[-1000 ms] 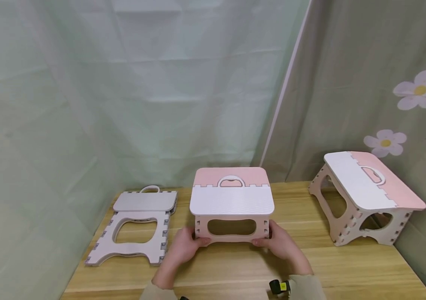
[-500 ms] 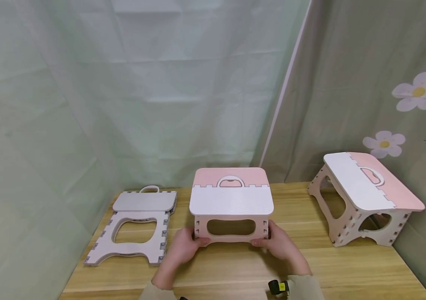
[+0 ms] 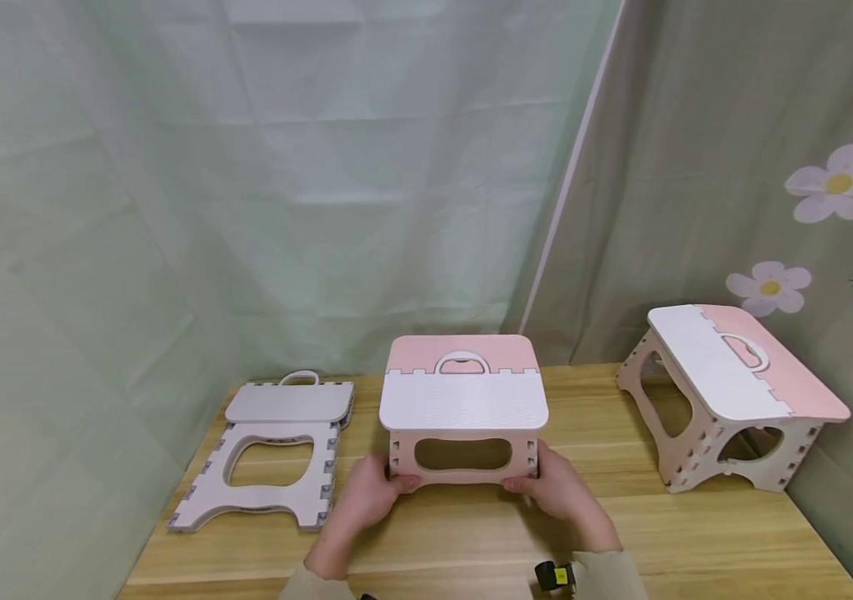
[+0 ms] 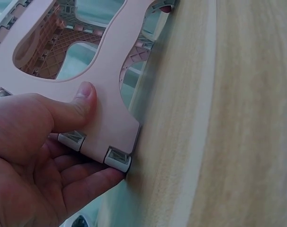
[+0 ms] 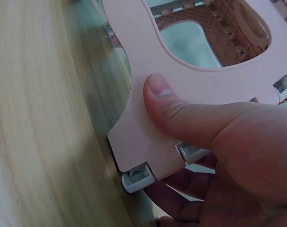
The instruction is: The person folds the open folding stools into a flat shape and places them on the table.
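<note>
Middle stool (image 3: 464, 402) pink and white; folded stool (image 3: 290, 404) whitish; tabletop (image 3: 704, 546) wood-grained; flowers (image 3: 839, 183) white, yellow-centred.

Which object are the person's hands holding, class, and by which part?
The middle stool: the left hand and right hand each grip a lower corner of its pink near-side leg panel, thumbs on the front.

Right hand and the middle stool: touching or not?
Touching. Right wrist view: the right hand has its thumb laid on the middle stool, no gap visible.
</note>
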`<state>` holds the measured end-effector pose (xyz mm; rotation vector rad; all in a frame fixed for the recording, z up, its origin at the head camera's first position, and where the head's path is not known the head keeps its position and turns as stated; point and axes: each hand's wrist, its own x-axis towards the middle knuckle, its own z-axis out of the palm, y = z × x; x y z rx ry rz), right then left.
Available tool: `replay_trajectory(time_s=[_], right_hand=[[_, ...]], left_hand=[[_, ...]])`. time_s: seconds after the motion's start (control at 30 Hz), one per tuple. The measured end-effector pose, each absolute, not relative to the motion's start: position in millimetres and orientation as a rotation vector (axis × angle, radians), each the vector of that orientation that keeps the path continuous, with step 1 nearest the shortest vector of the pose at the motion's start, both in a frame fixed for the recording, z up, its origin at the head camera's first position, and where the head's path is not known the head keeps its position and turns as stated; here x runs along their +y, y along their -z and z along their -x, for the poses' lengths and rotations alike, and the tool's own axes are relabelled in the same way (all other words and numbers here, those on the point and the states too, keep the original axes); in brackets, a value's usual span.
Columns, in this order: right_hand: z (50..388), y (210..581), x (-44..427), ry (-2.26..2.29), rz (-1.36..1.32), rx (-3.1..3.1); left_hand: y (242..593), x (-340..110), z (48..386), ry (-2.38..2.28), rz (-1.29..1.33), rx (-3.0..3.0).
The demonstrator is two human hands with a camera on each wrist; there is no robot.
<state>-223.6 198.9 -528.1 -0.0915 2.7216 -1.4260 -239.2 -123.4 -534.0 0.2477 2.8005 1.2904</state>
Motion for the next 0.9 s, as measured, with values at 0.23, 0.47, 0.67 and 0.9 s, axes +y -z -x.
replay_trajectory(time_s=[0.23, 0.47, 0.67, 0.9], right_hand=[[223.1, 528.8, 197.8, 1.434, 0.122, 2.723], [223.9, 529.7, 196.4, 1.465, 0.164, 2.701], [223.9, 530.4, 196.5, 1.465, 0.159, 2.705], [222.9, 530.9, 195.8, 1.488, 0.142, 2.687]], left_hand=[[533.8, -122.4, 238.2, -1.286, -0.269, 2.816], [535.2, -122.1, 238.0, -1.266, -0.271, 2.843], [537.6, -122.1, 238.5, -1.272, -0.276, 2.841], [538.0, -122.6, 239.0, -1.257, -0.261, 2.836]])
